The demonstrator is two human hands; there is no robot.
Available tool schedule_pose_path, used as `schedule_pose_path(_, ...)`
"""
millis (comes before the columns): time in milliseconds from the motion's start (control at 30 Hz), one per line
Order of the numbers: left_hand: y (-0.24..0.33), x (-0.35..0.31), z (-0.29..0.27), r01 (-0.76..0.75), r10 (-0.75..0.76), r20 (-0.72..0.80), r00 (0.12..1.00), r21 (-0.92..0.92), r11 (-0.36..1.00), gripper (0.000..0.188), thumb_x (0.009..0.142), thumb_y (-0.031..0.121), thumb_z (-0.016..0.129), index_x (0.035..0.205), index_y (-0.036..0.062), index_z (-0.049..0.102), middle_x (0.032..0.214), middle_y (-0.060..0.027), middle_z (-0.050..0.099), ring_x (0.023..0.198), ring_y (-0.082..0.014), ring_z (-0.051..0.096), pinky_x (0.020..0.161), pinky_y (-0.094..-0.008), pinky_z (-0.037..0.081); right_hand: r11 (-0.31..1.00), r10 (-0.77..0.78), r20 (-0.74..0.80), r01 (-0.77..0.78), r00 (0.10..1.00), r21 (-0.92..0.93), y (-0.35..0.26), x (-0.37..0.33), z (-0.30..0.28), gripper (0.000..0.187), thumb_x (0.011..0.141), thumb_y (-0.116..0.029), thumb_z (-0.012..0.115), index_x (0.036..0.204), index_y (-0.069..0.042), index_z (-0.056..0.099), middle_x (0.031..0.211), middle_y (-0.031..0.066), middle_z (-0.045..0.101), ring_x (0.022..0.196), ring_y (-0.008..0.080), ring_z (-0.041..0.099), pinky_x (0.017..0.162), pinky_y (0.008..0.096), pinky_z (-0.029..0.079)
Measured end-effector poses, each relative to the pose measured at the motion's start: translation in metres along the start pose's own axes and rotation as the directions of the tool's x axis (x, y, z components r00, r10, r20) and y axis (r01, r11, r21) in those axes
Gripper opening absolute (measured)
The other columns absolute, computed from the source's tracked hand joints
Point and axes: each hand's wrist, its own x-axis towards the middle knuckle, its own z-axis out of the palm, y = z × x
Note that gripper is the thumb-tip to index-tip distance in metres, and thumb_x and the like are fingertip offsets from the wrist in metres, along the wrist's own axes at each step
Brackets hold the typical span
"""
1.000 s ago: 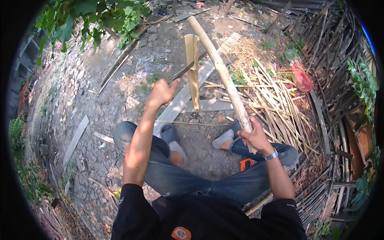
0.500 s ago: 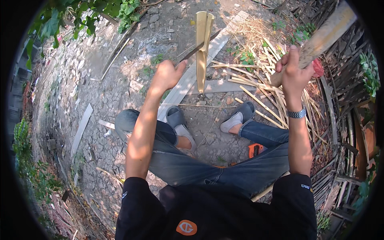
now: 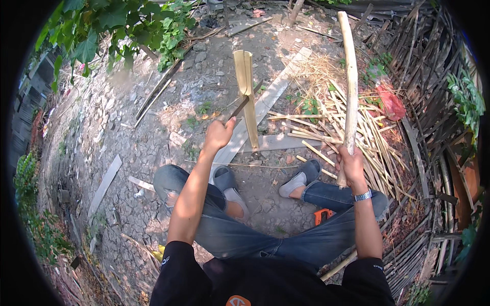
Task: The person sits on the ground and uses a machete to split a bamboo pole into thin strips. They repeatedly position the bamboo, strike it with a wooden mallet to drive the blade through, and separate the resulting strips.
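Observation:
My left hand [image 3: 218,134] is closed round the handle of a long knife [image 3: 239,108]. Its dark blade runs across a split bamboo piece [image 3: 244,72] and sits in it about midway. The bamboo stands nearly upright in front of my feet, its lower end by the ground. My right hand [image 3: 351,164] grips a long pale wooden stick [image 3: 350,76] near its lower end. The stick points up and away from me, apart from the bamboo and to its right.
A heap of split bamboo strips [image 3: 375,135] lies to the right beside a red bag [image 3: 391,102]. Flat planks [image 3: 275,89] lie on the cracked ground behind the bamboo. An orange-handled tool [image 3: 322,216] is by my right leg. Stacked sticks [image 3: 423,61] line the right edge; leaves [image 3: 115,25] hang at upper left.
My right hand has come lower and left, and the raised stick has swung from slanting rightward to nearly straight away from me. The knife stays across the bamboo, whose top leans slightly more left.

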Motion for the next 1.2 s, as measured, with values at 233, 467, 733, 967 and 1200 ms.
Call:
schedule_pose_path(233,0.005,0.009,0.042,-0.061,0.059,-0.034,0.998,-0.061,0.996,0.064,0.092,0.051,0.063,0.067,-0.0078,0.066,0.065,-0.0310,0.062,0.071,-0.0458,0.069,0.070,-0.0502,0.052,0.784,-0.474,-0.239,0.530,0.847,0.323,-0.126,0.004,-0.005,0.021,0.098,-0.020,0.064,0.093,-0.005,0.050,0.069,0.0032,0.047,0.050,0.0134,0.049,0.044,0.0288,0.041)
schedule_pose_path(467,0.014,0.003,0.053,-0.046,0.046,0.001,0.999,-0.025,0.999,0.064,0.093,0.051,0.062,0.075,-0.0104,0.068,0.070,-0.0332,0.064,0.077,-0.0465,0.069,0.074,-0.0508,0.053,0.606,-0.615,-0.473,0.762,0.631,0.229,-0.129,0.030,0.036,0.024,0.099,-0.019,0.063,0.089,0.000,0.052,0.069,0.0063,0.054,0.053,0.0162,0.054,0.048,0.0324,0.046)
schedule_pose_path(733,0.002,0.016,0.080,-0.009,0.008,-0.039,0.999,-0.032,0.999,0.063,0.093,0.051,0.061,0.078,-0.0101,0.068,0.073,-0.0336,0.065,0.082,-0.0490,0.069,0.078,-0.0510,0.052,0.775,0.003,0.222,0.138,0.975,-0.617,0.111,0.027,0.049,0.042,0.082,-0.023,0.072,0.112,0.005,0.069,0.090,0.0258,0.072,0.088,0.0396,0.072,0.080,0.0453,0.055)
schedule_pose_path(967,-0.032,0.013,0.069,0.015,-0.018,-0.062,0.998,-0.050,0.999,0.060,0.091,0.048,0.061,0.079,-0.0106,0.069,0.078,-0.0369,0.064,0.086,-0.0531,0.066,0.078,-0.0527,0.051,0.942,-0.336,-0.044,0.335,0.941,-0.028,-0.043,0.054,0.054,0.020,0.093,-0.020,0.071,0.089,-0.003,0.061,0.060,-0.0008,0.053,0.047,0.0103,0.052,0.044,0.0277,0.041)
schedule_pose_path(1200,-0.027,0.006,0.095,-0.033,0.026,-0.071,0.997,-0.107,0.994,0.061,0.092,0.049,0.062,0.076,-0.0094,0.066,0.071,-0.0321,0.064,0.075,-0.0474,0.068,0.071,-0.0498,0.051,0.662,-0.612,-0.325,0.692,0.721,0.289,-0.099,0.065,0.068,0.017,0.098,-0.014,0.058,0.091,0.000,0.053,0.073,0.0058,0.050,0.060,0.0167,0.052,0.057,0.0361,0.046)
